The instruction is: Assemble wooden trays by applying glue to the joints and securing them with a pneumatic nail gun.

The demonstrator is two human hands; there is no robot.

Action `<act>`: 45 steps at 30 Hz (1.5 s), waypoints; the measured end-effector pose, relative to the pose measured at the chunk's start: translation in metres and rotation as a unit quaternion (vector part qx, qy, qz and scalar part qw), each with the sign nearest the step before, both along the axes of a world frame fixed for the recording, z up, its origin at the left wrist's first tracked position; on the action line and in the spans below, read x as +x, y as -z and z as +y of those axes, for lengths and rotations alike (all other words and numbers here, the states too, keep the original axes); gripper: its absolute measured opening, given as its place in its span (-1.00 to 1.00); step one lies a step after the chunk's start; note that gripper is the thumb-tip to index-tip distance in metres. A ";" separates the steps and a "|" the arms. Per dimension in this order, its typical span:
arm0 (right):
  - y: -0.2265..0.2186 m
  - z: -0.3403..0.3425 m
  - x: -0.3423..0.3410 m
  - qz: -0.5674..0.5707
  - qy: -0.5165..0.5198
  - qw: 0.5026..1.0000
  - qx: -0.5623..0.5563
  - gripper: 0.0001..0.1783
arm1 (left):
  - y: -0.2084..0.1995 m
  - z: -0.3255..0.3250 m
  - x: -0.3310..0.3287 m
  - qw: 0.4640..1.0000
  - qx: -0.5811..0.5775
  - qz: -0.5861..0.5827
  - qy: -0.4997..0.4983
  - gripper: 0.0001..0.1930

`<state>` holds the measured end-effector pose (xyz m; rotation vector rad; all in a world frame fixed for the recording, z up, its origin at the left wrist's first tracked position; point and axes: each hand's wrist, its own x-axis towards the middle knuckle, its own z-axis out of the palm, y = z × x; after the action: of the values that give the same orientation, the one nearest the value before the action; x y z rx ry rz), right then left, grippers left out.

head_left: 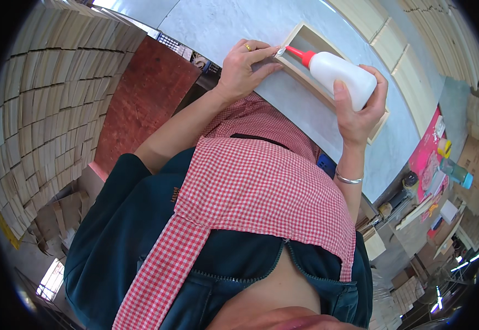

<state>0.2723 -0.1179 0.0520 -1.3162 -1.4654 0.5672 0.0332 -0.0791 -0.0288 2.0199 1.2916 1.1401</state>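
My right hand (362, 104) is wrapped round a white squeeze bottle (343, 80) with a red cone nozzle. The bottle lies tilted over a long, narrow wooden frame (305, 81), its nozzle pointing left at the frame's near left corner. A small whitish bit shows at the nozzle tip; I cannot tell whether it is glue or something else. At that same corner, my left hand (246, 69) has its thumb and forefinger closed on the end of the frame. The frame rests on a pale grey tabletop (217, 27), and the bottle and right hand hide part of it.
Tall stacks of wooden strips (47, 104) rise on the left, beside a reddish-brown board (129, 104). Pale wooden panels (393, 49) lie along the table's far right. A bottle with a blue cap (457, 173) and yellow tape (444, 147) are at the right.
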 end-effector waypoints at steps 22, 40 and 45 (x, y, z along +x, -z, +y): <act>-0.007 0.009 -0.004 -0.014 0.032 0.999 -0.032 -0.48 | 0.002 0.001 0.001 1.000 -0.003 -0.005 -0.002 -0.63; 0.006 0.039 0.001 -0.055 0.093 0.992 0.070 -0.45 | 0.003 0.001 0.002 1.000 -0.005 -0.005 0.000 -0.61; 0.000 0.029 0.012 -0.063 0.120 0.990 0.042 -0.45 | -0.001 -0.001 0.002 1.000 -0.011 -0.002 -0.005 -0.61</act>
<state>0.2840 -0.0893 0.0519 -1.4576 -1.3895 0.2659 0.0354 -0.0797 -0.0276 1.9980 1.3072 1.1289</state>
